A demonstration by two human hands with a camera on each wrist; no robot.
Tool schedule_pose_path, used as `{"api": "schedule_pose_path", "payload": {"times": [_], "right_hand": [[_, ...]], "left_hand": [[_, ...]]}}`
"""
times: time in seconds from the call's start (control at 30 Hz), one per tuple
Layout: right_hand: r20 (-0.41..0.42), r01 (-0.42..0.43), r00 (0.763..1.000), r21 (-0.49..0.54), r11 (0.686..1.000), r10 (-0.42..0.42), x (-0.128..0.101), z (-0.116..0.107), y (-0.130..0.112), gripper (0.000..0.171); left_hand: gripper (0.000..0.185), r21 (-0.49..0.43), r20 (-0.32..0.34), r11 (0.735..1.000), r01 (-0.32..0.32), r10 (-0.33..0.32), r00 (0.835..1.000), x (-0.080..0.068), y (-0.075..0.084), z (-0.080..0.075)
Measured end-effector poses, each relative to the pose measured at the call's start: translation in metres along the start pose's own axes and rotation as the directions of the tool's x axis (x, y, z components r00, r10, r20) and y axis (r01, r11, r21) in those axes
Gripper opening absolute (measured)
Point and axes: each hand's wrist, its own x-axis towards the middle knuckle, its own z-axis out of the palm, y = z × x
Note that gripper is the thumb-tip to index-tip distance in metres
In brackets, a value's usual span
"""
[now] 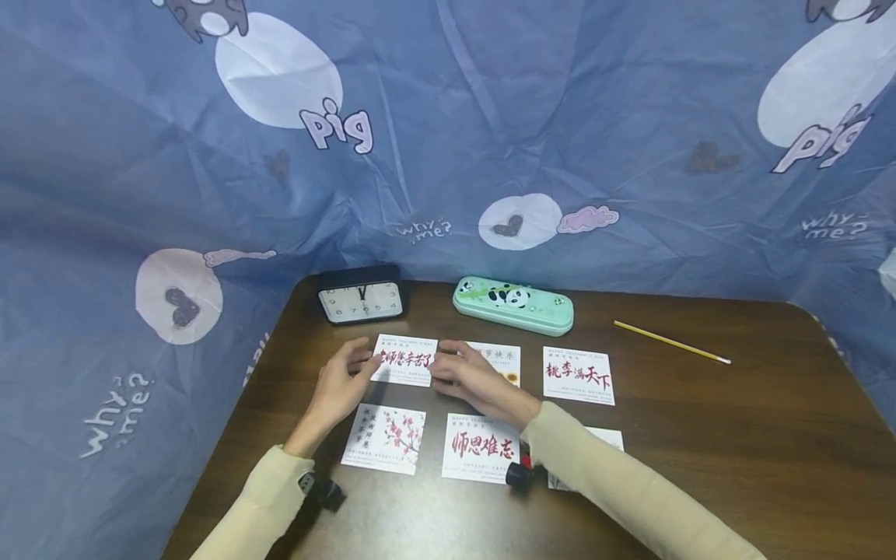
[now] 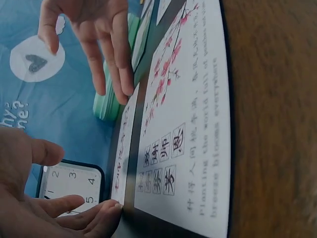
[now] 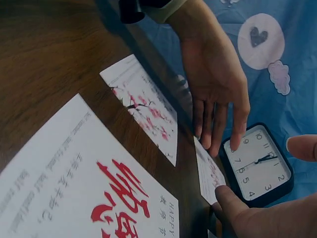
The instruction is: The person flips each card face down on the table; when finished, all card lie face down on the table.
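Observation:
A white card with red Chinese characters [image 1: 404,361] lies flat at the back left of the table, between the two hands. My left hand [image 1: 337,387] touches its left edge with fingertips, the fingers loosely bent. On the opposite side, my right hand [image 1: 481,383] has its fingertips at the right edge, partly covering a sunflower card [image 1: 509,358]. Nearest below the left hand is a plum-blossom card [image 2: 173,99]. Another red-lettered card [image 3: 99,183] lies under the right wrist. The left wrist view shows both palms facing each other across the card.
A black alarm clock [image 1: 360,302] and a mint panda pencil case [image 1: 514,306] stand along the back. To the right are a red-lettered card [image 1: 578,376] and a yellow pencil [image 1: 672,342]. The right sleeve overlaps a front card [image 1: 607,437]. A blue printed cloth [image 1: 448,155] hangs behind.

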Motion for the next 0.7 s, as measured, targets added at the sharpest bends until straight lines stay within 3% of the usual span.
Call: {"api": "schedule_pose_path", "payload": {"times": [0.43,0.7], "right_hand": [[-0.07,-0.036,0.996,0.148,0.988,0.047,0.006,-0.001,0.005,0.069],[-0.085,0.009,0.996,0.132,0.991,0.002,0.006,0.0,0.002,0.064]], "left_hand": [[0.057,0.035,0.017,0.999,-0.026,0.025,1.0,-0.001,0.003,0.003],[0.083,0.15,0.04,0.987,-0.051,0.045,0.998,-0.005,0.014,0.01]]}}
